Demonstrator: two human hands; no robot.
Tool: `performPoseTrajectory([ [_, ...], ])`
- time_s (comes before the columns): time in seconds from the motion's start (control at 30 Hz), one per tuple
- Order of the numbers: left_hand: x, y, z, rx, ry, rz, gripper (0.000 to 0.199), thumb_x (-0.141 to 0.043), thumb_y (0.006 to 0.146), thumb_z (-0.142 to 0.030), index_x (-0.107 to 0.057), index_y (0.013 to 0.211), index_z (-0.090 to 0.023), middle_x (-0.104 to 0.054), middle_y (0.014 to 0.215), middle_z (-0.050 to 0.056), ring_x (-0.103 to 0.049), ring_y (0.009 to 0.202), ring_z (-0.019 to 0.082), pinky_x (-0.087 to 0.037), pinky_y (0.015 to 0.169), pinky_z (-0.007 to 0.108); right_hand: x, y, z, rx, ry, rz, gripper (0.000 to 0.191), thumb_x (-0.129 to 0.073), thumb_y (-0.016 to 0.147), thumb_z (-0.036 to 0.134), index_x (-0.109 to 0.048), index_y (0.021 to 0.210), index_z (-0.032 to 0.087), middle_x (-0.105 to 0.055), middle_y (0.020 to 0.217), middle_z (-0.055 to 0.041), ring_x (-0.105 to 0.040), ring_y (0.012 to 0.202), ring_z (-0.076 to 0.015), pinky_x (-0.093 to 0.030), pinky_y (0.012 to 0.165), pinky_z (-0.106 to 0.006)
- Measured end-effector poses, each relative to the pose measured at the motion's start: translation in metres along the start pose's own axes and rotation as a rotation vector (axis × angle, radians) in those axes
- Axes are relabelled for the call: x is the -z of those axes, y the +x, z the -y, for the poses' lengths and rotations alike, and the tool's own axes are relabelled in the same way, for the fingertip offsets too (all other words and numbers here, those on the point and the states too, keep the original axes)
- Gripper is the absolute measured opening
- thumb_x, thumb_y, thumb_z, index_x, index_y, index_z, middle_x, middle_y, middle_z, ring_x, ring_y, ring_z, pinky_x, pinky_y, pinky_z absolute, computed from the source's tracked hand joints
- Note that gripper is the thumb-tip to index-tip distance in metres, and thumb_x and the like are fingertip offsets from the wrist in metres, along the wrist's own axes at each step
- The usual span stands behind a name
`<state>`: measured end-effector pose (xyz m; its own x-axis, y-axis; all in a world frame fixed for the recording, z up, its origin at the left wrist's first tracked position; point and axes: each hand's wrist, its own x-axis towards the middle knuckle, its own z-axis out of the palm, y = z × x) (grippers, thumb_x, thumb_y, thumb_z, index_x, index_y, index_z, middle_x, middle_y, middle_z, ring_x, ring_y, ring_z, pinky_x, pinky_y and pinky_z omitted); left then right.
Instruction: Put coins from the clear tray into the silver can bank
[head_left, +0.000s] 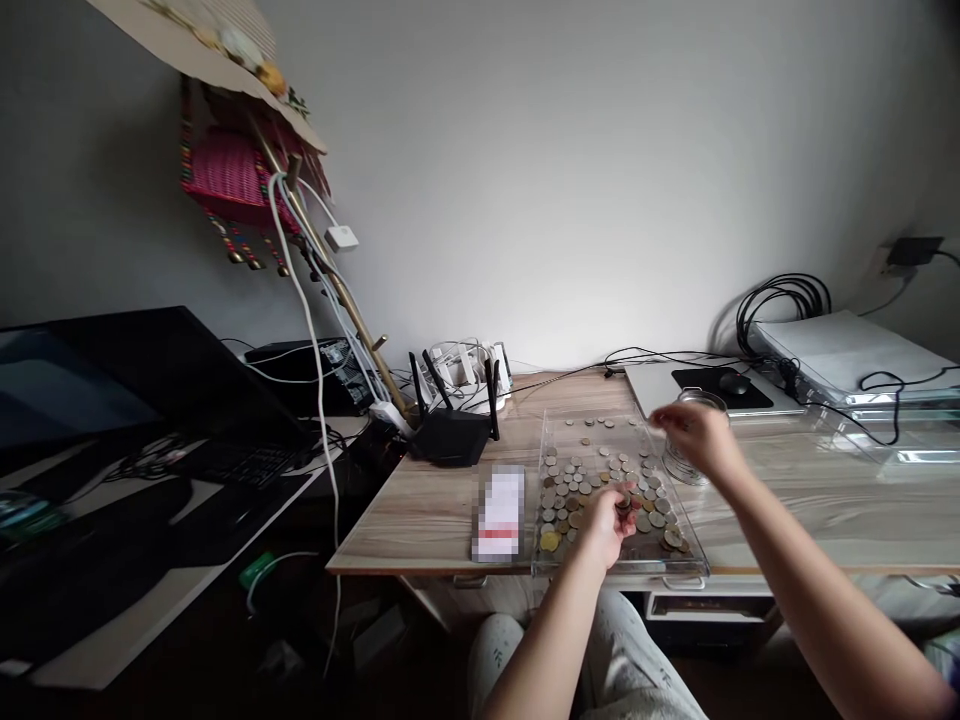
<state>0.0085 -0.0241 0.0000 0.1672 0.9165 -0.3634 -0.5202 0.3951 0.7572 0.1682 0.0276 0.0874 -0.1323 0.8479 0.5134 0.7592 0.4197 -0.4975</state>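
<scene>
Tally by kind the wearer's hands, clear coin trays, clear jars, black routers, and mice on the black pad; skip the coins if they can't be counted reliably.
Hands: 2 (left hand, right hand)
Clear coin tray: 1
Clear jar: 1
Black router: 1
Mouse: 1
Total: 6
Coins left out: many overlap or are covered.

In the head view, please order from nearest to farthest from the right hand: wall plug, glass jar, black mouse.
1. Glass jar, partly hidden by the right hand.
2. Black mouse, farther back, rightward.
3. Wall plug, far right.
</scene>
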Motion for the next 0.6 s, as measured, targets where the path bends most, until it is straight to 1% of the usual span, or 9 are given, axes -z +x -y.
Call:
performPoseTrajectory([
  [0.07,0.0,-0.001,0.001,-0.028,0.026,0.0,0.03,-0.047,0.066,-0.009,-0.054,0.095,-0.009,-0.056,0.06,0.005,-0.044,0.045,0.007,-0.024,0.041,0.018,0.025,0.023,-0.017,-0.13,-0.111,-0.084,0.025,-0.053,0.073,0.036,-0.068,0.088,0.022,-0.066,0.079,-0.0028,-0.058,0.071,-0.016,-0.043,0.06,-0.025],
  [0.1,0.001,-0.002,0.001,-0.04,0.043,0.012,0.033,-0.048,0.065,-0.008,-0.053,0.097,-0.009,-0.058,0.064,0.006,-0.046,0.047,0.007,-0.026,0.042,0.018,0.035,0.033,-0.024,-0.179,-0.189,-0.084,0.023,-0.055,0.07,0.036,-0.069,0.084,0.023,-0.066,0.077,-0.0027,-0.058,0.07,-0.0163,-0.041,0.058,-0.025],
  [0.13,0.001,-0.002,0.001,-0.054,0.057,0.027,0.034,-0.049,0.065,-0.008,-0.052,0.099,-0.01,-0.06,0.067,0.007,-0.047,0.049,0.007,-0.026,0.042,0.018,0.041,0.04,-0.031,-0.219,-0.272,-0.064,0.021,-0.056,0.068,0.034,-0.069,0.081,0.023,-0.067,0.076,-0.0027,-0.058,0.07,-0.0168,-0.04,0.056,-0.025],
  [0.2,0.001,-0.003,0.002,-0.085,0.071,0.047,0.032,-0.052,0.066,-0.011,-0.052,0.098,-0.013,-0.062,0.071,0.008,-0.047,0.05,0.007,-0.025,0.043,0.017,0.047,0.047,-0.04,-0.249,-0.413,0.021,0.018,-0.056,0.065,0.029,-0.069,0.076,0.023,-0.066,0.077,-0.0037,-0.057,0.071,-0.0176,-0.038,0.055,-0.024],
  [0.27,0.001,-0.004,0.002,-0.12,0.077,0.059,0.023,-0.055,0.067,-0.016,-0.052,0.09,-0.014,-0.062,0.072,0.008,-0.046,0.048,0.006,-0.023,0.042,0.016,0.044,0.047,-0.046,-0.26,-0.496,0.071,0.019,-0.053,0.065,0.026,-0.069,0.075,0.023,-0.066,0.079,-0.0044,-0.057,0.073,-0.0178,-0.037,0.055,-0.024],
  [0.33,0.0,-0.005,0.002,-0.152,0.093,0.082,0.018,-0.06,0.066,-0.023,-0.052,0.079,-0.013,-0.062,0.071,0.008,-0.045,0.046,0.005,-0.02,0.04,0.016,0.039,0.046,-0.049,-0.269,-0.518,0.076,0.021,-0.051,0.067,0.027,-0.068,0.079,0.024,-0.066,0.081,-0.0043,-0.057,0.074,-0.0177,-0.037,0.055,-0.024],
  [0.47,-0.003,-0.007,-0.001,-0.182,0.144,0.088,0.025,-0.065,0.062,-0.032,-0.053,0.071,-0.013,-0.059,0.062,0.005,-0.038,0.039,0.002,-0.013,0.037,0.017,0.035,0.044,-0.047,-0.291,-0.491,0.104,0.021,-0.053,0.067,0.027,-0.068,0.08,0.024,-0.065,0.081,-0.004,-0.057,0.073,-0.0179,-0.039,0.057,-0.025],
  [0.53,-0.002,-0.01,-0.006,-0.17,0.177,0.086,0.026,-0.066,0.061,-0.033,-0.055,0.071,-0.012,-0.058,0.06,0.003,-0.036,0.038,0.002,-0.011,0.036,0.017,0.032,0.037,-0.036,-0.214,-0.453,0.005,0.024,-0.052,0.069,0.026,-0.067,0.087,0.022,-0.065,0.086,-0.0063,-0.056,0.079,-0.0197,-0.041,0.064,-0.028],
  [0.6,0.0,-0.013,-0.012,-0.156,0.216,0.111,0.027,-0.067,0.061,-0.034,-0.058,0.072,-0.011,-0.056,0.059,0.002,-0.035,0.037,0.001,-0.01,0.036,0.018,0.023,0.021,-0.018,-0.065,-0.338,-0.122,0.028,-0.048,0.076,0.026,-0.065,0.097,0.019,-0.063,0.094,-0.0091,-0.055,0.085,-0.0205,-0.041,0.069,-0.029],
])
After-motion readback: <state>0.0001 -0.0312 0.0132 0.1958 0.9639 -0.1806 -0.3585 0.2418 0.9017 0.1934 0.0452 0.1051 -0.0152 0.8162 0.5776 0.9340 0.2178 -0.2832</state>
